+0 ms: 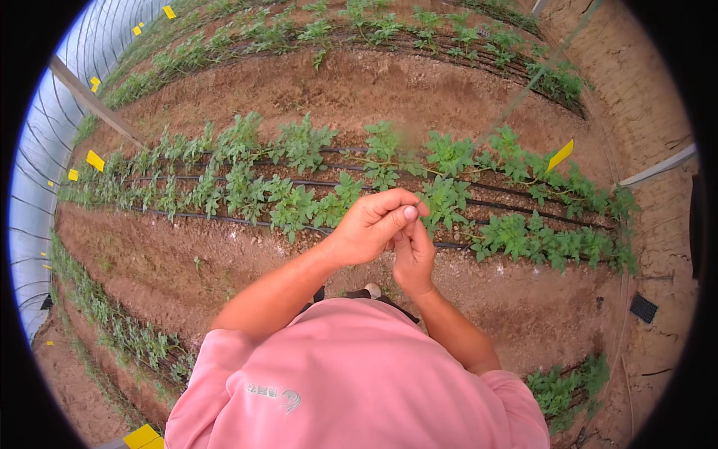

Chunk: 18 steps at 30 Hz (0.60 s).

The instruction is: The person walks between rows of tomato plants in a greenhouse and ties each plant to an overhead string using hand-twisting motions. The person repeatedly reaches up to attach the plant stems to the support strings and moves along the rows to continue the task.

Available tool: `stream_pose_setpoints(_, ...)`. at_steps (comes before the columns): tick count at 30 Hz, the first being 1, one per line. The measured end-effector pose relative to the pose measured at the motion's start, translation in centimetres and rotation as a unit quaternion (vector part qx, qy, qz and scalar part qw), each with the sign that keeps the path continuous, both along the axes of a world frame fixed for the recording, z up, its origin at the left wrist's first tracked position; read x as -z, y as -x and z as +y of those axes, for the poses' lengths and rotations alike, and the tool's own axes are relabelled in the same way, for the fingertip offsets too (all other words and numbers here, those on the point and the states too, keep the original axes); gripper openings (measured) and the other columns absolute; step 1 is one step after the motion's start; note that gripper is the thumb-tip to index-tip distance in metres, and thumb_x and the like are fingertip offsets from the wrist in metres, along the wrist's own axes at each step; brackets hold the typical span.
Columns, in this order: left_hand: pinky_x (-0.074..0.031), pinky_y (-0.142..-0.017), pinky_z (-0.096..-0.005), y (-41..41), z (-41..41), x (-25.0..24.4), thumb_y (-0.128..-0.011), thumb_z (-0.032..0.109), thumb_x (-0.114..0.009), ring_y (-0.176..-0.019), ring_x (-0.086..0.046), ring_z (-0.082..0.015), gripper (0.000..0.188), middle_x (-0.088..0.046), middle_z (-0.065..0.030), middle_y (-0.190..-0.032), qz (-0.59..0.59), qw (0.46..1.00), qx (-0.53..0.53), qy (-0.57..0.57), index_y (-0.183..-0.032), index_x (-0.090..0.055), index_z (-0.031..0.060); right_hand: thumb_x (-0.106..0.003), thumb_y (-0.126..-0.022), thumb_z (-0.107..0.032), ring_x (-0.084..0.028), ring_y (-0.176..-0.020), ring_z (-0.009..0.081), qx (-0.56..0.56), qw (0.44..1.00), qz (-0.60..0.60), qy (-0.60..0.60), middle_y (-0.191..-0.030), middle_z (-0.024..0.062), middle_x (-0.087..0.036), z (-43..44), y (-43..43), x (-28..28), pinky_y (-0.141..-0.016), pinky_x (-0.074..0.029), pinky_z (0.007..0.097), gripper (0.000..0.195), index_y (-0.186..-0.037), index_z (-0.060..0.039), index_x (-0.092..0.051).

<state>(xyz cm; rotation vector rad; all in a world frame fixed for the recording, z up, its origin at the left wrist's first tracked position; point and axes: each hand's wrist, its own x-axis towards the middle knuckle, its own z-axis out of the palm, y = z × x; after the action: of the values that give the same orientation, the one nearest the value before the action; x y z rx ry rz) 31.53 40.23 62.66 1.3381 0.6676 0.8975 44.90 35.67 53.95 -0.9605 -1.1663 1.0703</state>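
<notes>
My left hand (367, 227) is raised in front of my chest, its thumb and fingertips pinched together. Against it, just to the right and slightly lower, is my right hand (414, 259), its fingers bent towards the left fingertips. A tiny dark bit shows at the pinched fingertips, too small to identify. Whether the right fingers hold anything is hidden. Behind the hands runs a bed of leafy green plants (446, 196) with lobed leaves, and black drip irrigation lines (499, 206) lie along the soil between them.
More plant rows (387, 28) run beyond a bare soil path (336, 84). A green cord (538, 73) slants down at upper right. Posts stand at left (95, 106) and right (659, 166). Yellow cards (560, 156) hang among the plants. A black tray (643, 308) lies on the right.
</notes>
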Motion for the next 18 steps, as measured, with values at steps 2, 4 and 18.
stream_pose_setpoints(2, -0.045, -0.062, -0.0249, 1.6, -1.0, 1.1, -0.108, 0.022, -0.057, -0.072, -0.053, -0.0062, 0.024, -0.062, 0.0002, -0.085, -0.094, 0.994, -0.005, 0.058, -0.112, -0.068, 0.0011, -0.05, -0.11, -0.025, -0.062, -0.102, 0.0134, -0.026, 0.999, 0.031, 0.018, -0.115, 0.0081, -0.066, -2.1, 0.6, -1.6, -0.087, -0.049, 0.0288, 0.033, -0.128, 0.0025, -0.054)
stream_pose_setpoints(4, -0.045, -0.064, -0.0246, 3.4, -2.2, 0.7, -0.107, 0.023, -0.058, -0.074, -0.053, -0.0059, 0.023, -0.062, 0.0002, -0.085, -0.079, 0.996, -0.032, 0.012, -0.11, -0.068, 0.0025, -0.053, -0.109, -0.029, -0.06, -0.111, 0.0168, -0.018, 0.999, -0.033, -0.013, -0.121, 0.0105, -0.065, -2.3, -0.7, -3.0, -0.095, -0.048, 0.0337, 0.041, -0.134, 0.0033, -0.051)
stream_pose_setpoints(18, -0.053, -0.079, -0.0399, 19.4, -11.0, 1.4, -0.105, 0.021, -0.056, -0.087, -0.067, -0.0289, 0.021, -0.067, -0.0132, -0.092, 0.099, 0.981, 0.027, -0.166, -0.103, -0.065, 0.002, -0.036, -0.112, -0.012, -0.027, -0.051, 0.0068, -0.196, 0.946, 0.228, -0.119, -0.061, -0.0047, -0.032, -4.9, 9.9, -16.9, -0.044, -0.025, 0.0258, 0.035, -0.141, -0.0055, -0.054)
